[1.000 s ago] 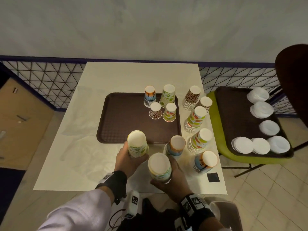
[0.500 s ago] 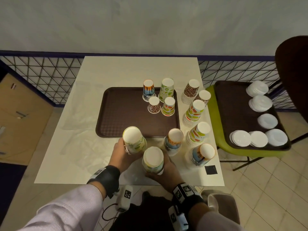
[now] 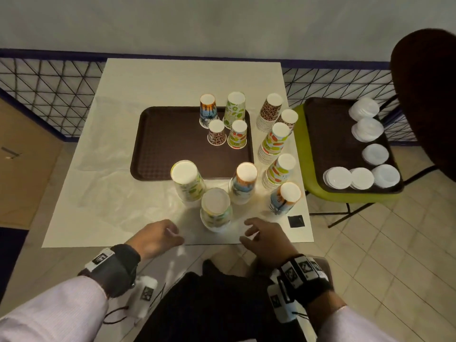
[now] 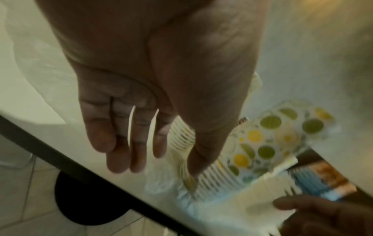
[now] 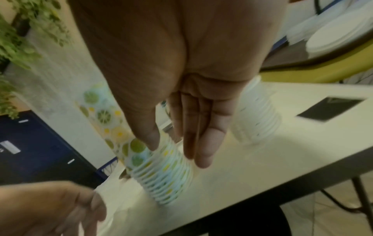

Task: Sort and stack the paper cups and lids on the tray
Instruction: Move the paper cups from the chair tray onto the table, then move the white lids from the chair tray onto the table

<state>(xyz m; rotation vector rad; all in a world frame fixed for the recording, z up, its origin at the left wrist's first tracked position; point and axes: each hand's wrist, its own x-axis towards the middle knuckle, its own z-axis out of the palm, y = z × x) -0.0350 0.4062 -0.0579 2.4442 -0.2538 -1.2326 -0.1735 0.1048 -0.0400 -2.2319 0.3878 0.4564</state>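
Both my hands are empty, fingers loose and a little spread. My left hand hangs at the lower centre of the head view, over the near edge of the white square table; my right hand sits level with it, just to the right. Between and slightly above them stands the nearest stack of upside-down lime-and-lemon print paper cups, touched by neither hand. A second citrus-print stack stands just up and left of it, beside the dark brown plastic tray in mid-frame. Four inverted cups stand at that tray's upper right corner. White round lids lie in piles on another brown tray at the right.
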